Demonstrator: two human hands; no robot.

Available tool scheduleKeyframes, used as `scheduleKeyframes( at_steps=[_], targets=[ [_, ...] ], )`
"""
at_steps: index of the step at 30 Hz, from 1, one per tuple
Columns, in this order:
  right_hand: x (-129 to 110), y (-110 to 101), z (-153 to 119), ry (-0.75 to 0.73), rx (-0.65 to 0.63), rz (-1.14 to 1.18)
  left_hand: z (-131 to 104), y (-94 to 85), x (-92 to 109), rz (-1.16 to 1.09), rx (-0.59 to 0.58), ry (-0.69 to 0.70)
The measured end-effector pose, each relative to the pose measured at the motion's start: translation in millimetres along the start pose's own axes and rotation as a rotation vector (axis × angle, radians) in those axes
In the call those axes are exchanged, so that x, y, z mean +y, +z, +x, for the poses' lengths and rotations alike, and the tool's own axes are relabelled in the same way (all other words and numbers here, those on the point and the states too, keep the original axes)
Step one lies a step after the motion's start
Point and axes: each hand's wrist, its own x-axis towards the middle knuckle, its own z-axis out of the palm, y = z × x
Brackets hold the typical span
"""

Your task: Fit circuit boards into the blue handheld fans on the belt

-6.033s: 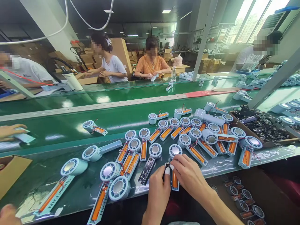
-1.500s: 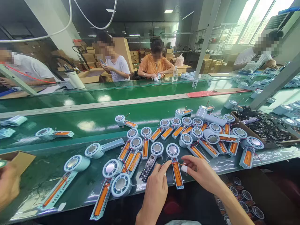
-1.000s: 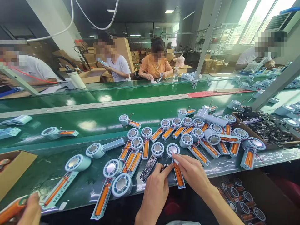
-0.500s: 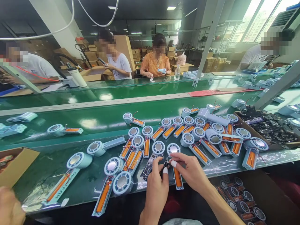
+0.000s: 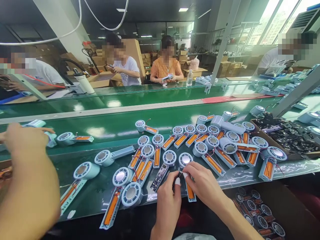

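Observation:
My left hand [image 5: 168, 196] pinches a small black part [image 5: 179, 174] between thumb and forefinger. My right hand [image 5: 202, 178] has its fingertips closed together at the part's right side; what they grip is too small to make out. Under my right hand lies a light blue fan [image 5: 185, 159] with an orange battery [image 5: 190, 191] in its open handle. Just left of my left hand, a fan [image 5: 169, 157] lies with a dark circuit board [image 5: 160, 177] along its handle.
Several light blue fans [image 5: 212, 141] cover the bench. A box of black parts [image 5: 287, 133] stands at right; a box of fans [image 5: 262, 210] is below the edge. Another person's arm [image 5: 30, 180] reaches in at left. People sit beyond the green belt [image 5: 115, 121].
The other person's arm has come in from the lower left to the fans on the belt. My hands stay together at the black part, with slight finger movement.

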Motion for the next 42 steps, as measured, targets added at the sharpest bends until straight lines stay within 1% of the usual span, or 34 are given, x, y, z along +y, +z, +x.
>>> scheduleKeyframes(
  at_steps=[3,5,10,13,15,18,23,25,27,29,31,35,37,38,40,42],
  targets=[
    [-2.8,-0.2,1.1,-0.001,-0.009,-0.047,-5.1,3.6,-4.6,0.111,0.052,0.121],
    [-5.3,1.8,0.2,-0.01,-0.007,-0.074,-7.9,6.2,-7.0,0.163,0.077,0.165],
    [-10.0,10.9,-5.4,-0.008,0.035,-0.127,-12.1,11.4,-8.2,0.193,0.123,0.2],
    [-7.5,11.6,-6.1,-0.032,0.05,-0.021,-13.1,11.7,-8.3,0.161,0.135,0.174],
    [-3.8,9.6,-5.0,-0.042,0.054,0.125,-12.0,10.1,-8.3,0.129,0.112,0.129],
    [1.7,6.8,-3.0,-0.009,0.058,0.325,-7.4,4.3,-6.7,0.062,0.052,0.073],
    [7.6,5.4,-0.5,0.056,0.076,0.452,3.5,-12.1,0.1,-0.061,-0.07,0.027],
    [10.2,3.3,1.2,0.067,0.047,0.499,6.3,-18.1,2.0,-0.107,-0.123,0.005],
    [13.0,0.0,3.3,0.038,-0.004,0.542,7.6,-21.5,2.0,-0.136,-0.152,-0.002],
    [15.1,-3.0,5.4,-0.003,-0.042,0.568,7.9,-22.4,0.1,-0.139,-0.16,0.012],
    [16.1,-4.2,6.6,-0.005,-0.042,0.58,8.3,-21.7,-2.8,-0.128,-0.166,0.032],
    [13.2,-3.5,5.5,0.057,0.002,0.503,9.6,-18.2,-4.2,-0.11,-0.177,0.047],
    [9.6,-5.4,3.7,0.089,0.014,0.452,8.1,-14.9,0.1,-0.101,-0.169,0.063],
    [7.8,-7.3,2.7,0.111,0.0,0.457,6.3,-13.1,3.4,-0.1,-0.162,0.08],
    [5.8,-11.9,0.7,0.184,-0.061,0.556,1.3,-10.2,11.3,-0.111,-0.153,0.106],
    [7.4,-15.7,-1.0,0.284,-0.122,0.726,-3.2,-9.2,18.1,-0.152,-0.172,0.08]
  ],
)
